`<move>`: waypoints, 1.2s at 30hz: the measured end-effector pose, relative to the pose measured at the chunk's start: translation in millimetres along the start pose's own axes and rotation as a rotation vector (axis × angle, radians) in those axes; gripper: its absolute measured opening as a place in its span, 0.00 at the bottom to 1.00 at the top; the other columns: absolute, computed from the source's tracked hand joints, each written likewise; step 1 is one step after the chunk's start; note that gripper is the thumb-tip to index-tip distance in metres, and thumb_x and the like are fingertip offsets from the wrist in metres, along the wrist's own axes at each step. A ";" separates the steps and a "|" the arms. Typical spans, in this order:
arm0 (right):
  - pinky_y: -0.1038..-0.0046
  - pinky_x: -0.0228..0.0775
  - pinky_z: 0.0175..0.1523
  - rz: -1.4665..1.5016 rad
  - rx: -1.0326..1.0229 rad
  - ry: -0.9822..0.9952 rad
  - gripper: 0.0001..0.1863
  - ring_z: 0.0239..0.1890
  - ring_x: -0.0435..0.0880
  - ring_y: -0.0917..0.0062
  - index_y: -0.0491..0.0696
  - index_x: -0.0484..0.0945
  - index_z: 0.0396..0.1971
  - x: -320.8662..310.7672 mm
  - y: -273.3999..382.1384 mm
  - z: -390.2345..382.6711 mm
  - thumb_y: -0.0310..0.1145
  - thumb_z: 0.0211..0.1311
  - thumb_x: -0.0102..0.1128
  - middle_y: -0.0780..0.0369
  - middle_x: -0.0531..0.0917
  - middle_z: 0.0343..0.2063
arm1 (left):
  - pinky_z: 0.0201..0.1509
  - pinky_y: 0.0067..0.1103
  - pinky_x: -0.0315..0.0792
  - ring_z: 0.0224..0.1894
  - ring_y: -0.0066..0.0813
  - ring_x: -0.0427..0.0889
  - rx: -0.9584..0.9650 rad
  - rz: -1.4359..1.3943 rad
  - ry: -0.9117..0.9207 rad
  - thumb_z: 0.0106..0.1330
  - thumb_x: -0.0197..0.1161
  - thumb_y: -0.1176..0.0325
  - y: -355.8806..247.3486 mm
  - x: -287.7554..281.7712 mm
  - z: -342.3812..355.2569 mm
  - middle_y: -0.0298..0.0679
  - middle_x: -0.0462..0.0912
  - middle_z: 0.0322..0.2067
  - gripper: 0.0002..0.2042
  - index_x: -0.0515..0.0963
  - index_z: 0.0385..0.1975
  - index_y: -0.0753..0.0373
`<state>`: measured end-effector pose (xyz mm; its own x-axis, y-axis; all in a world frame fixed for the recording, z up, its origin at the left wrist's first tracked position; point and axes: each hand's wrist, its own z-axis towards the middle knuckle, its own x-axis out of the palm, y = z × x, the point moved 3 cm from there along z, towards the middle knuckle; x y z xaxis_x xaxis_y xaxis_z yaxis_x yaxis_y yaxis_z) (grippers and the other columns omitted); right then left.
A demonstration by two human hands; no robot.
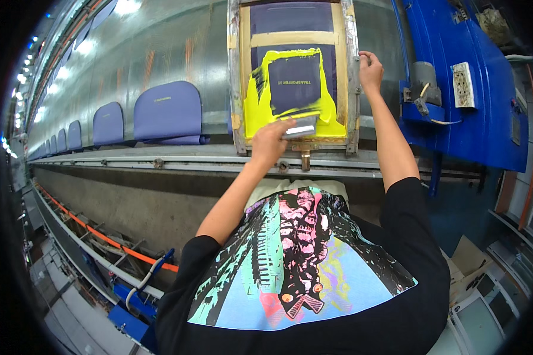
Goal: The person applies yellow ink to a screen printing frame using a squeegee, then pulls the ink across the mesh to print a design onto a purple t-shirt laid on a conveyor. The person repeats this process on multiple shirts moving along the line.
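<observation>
In front of me a screen-printing frame (353,89) lies on a long metal table. Bright yellow ink (256,115) surrounds a bare dark rectangle in its mesh and pools along the near end. My left hand (269,143) is wrapped round a grey squeegee (301,128), which sits at the near end of the mesh over the yellow ink. The squeegee's edge looks slightly smeared by motion. At the frame's right edge, my right hand (370,71) has its fingers curled against the outer rail, gripping it near the far half.
Purple rounded fabric pieces (167,109) lie in a row along the table (219,59) to the left. A blue machine cabinet (485,127) with a white power strip (463,86) stands at the right. A metal rail (213,161) runs along the near table edge. An open cardboard box (468,260) is behind right.
</observation>
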<state>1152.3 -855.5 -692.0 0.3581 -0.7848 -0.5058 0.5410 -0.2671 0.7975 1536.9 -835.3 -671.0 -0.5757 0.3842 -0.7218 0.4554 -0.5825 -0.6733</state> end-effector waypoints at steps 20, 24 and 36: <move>0.56 0.74 0.52 0.008 0.222 0.100 0.12 0.40 0.85 0.52 0.53 0.85 0.43 94.3 -56.8 5.8 0.38 0.70 0.54 0.51 0.88 0.33 | 0.68 0.39 0.72 0.63 0.42 0.79 0.086 0.276 0.141 0.50 0.61 0.84 60.1 28.7 2.0 0.34 0.83 0.60 0.31 0.82 0.57 0.51; 0.56 0.74 0.52 0.023 0.242 0.118 0.13 0.40 0.85 0.51 0.52 0.85 0.44 99.8 -56.0 29.2 0.38 0.70 0.53 0.51 0.88 0.35 | 0.69 0.43 0.69 0.65 0.41 0.78 0.125 0.325 0.089 0.50 0.61 0.83 74.7 48.6 35.9 0.33 0.82 0.61 0.32 0.81 0.58 0.50; 0.57 0.75 0.45 0.058 0.211 0.107 0.12 0.33 0.85 0.52 0.52 0.85 0.43 123.2 -53.4 65.4 0.38 0.70 0.55 0.51 0.86 0.27 | 0.47 0.35 0.78 0.43 0.42 0.86 0.137 0.373 -0.131 0.54 0.59 0.82 114.5 26.6 286.8 0.37 0.89 0.41 0.20 0.87 0.43 0.51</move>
<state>1117.8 -974.5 -775.4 0.4689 -0.7414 -0.4800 0.3502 -0.3429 0.8716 1378.9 -1097.2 -721.3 -0.4742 0.0398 -0.8795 0.5596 -0.7576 -0.3360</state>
